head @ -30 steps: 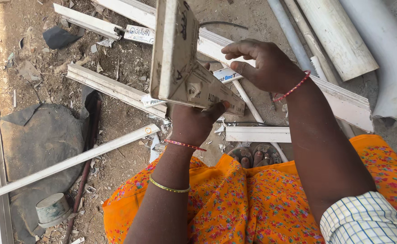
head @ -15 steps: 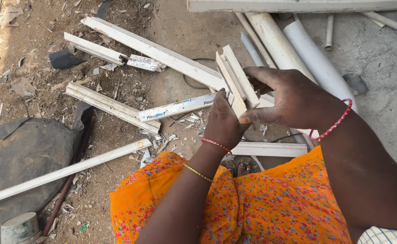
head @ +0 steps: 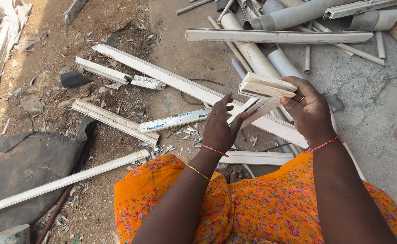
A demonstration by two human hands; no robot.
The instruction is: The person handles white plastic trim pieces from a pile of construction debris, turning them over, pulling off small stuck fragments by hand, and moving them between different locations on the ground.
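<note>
Your right hand is clamped on a short white trunking piece, thumb under it, fingers curled over the far end, holding it up above the ground in front of your knees. A second, thinner white strip slants down from under that piece toward your left hand, whose fingers are spread and only half closed; the thumb side touches the strip's lower end, but you cannot tell from here whether it grips or just steadies it. So the 2 hands sit close together, joined by the pieces between them.

As for progress, my read is that you are mid-way: the 2 parts are in hand, not yet sitting flush, the strip still angled off the channel. Seating or separating them looks like what is left.

Around you the ground carries plenty more: a long white channel running diagonally just beyond your left hand, a short printed strip near it, grey pipes toward the top right corner, and a black sheet at the left edge. Small white scraps lie just beyond your orange skirt.
</note>
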